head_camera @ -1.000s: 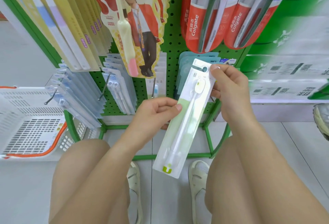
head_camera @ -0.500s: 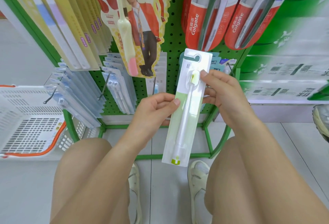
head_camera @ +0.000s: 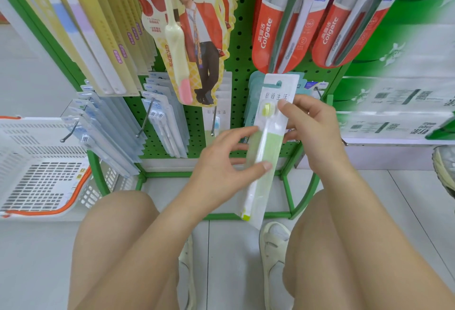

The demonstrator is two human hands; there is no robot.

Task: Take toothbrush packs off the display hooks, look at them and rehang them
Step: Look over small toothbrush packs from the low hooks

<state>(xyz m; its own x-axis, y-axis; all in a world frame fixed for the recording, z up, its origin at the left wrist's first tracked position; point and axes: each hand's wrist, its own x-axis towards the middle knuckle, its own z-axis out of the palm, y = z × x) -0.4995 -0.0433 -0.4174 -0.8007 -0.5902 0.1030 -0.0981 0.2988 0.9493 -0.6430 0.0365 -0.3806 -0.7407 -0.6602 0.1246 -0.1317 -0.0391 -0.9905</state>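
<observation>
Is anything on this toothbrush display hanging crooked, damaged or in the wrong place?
Nothing stands out. The only pack off its hook is the green toothbrush pack, which the left hand and right hand hold tilted.

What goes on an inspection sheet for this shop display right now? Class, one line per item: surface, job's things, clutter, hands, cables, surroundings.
Surface: green pegboard rack, hooks with packs.
Job's things: green-and-white toothbrush pack, off its hook, nearly upright before the teal packs.
Clutter: white plastic basket with orange handle, on the floor at left.
Hands: left hand holds the pack's middle, thumb on front; right hand has a grip near its top.
Cables: nothing seen.
Surroundings: Colgate packs above; blue-white packs on left hooks; pale tiled floor.
</observation>
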